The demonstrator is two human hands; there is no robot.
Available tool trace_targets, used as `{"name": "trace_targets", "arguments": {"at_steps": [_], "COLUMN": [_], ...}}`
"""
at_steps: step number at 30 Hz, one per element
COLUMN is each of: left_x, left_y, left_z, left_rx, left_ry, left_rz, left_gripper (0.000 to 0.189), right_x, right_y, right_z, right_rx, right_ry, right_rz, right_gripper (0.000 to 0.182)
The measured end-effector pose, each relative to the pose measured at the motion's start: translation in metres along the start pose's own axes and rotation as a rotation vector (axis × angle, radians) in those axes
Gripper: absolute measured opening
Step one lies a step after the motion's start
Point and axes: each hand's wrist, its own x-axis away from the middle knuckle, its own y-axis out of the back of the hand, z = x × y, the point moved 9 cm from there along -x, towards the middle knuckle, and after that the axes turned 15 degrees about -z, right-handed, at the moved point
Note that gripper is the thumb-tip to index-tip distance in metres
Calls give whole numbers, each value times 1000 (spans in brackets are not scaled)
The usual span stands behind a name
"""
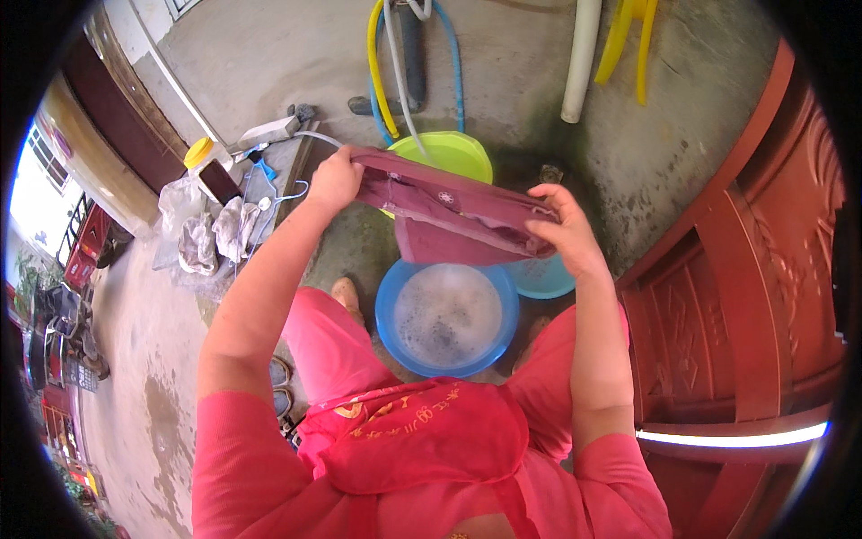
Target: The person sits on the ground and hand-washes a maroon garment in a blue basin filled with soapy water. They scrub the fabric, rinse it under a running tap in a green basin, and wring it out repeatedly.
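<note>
A wet-looking maroon cloth (465, 212) with a few pale flower motifs is stretched out between my two hands. My left hand (337, 178) grips its upper left corner, and my right hand (562, 226) pinches its right end. Under the cloth's lower edge stands a blue plastic basin (382, 330) of sudsy, greyish water (448, 310). Behind the cloth is a lime-green basin (465, 148), with a pale hose reaching into it. A turquoise basin (549, 286) sits to the right, partly hidden by the cloth and my right hand.
A low slab at left holds a phone (219, 182), a yellow-lidded jar (199, 153), blue hangers (276, 199) and crumpled gloves (232, 229). Yellow and blue hoses (377, 74) hang on the back wall. A red carved door (700, 323) borders the right side. Shoes (279, 387) lie by my left leg.
</note>
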Motion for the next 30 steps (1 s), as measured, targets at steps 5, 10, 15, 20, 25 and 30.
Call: {"name": "trace_targets", "arguments": {"at_steps": [5,10,15,20,25,30], "left_x": [24,19,14,-2,-5,-4], "left_y": [-51,-47,-33,10,2,-29], "left_z": [0,-4,6,19,48,44], "left_rx": [925,1000,649,-29,401,1042], "left_ry": [589,473,213,-218,164,525], "left_rz": [484,466,316,-252,-117,254], "left_gripper": [31,24,32,26,19,20], "right_x": [-2,-13,-20,-21,-17,-25], "right_y": [-14,4,28,49,36,33], "right_z": [-21,-34,-23,-12,-12,-53], "right_rx": [424,193,209,424,675,451], "right_ry": [114,6,142,384,388,110], "right_rz": [-25,-106,-191,-351,-291,-56], "right_gripper": [20,17,18,22,20,16]}}
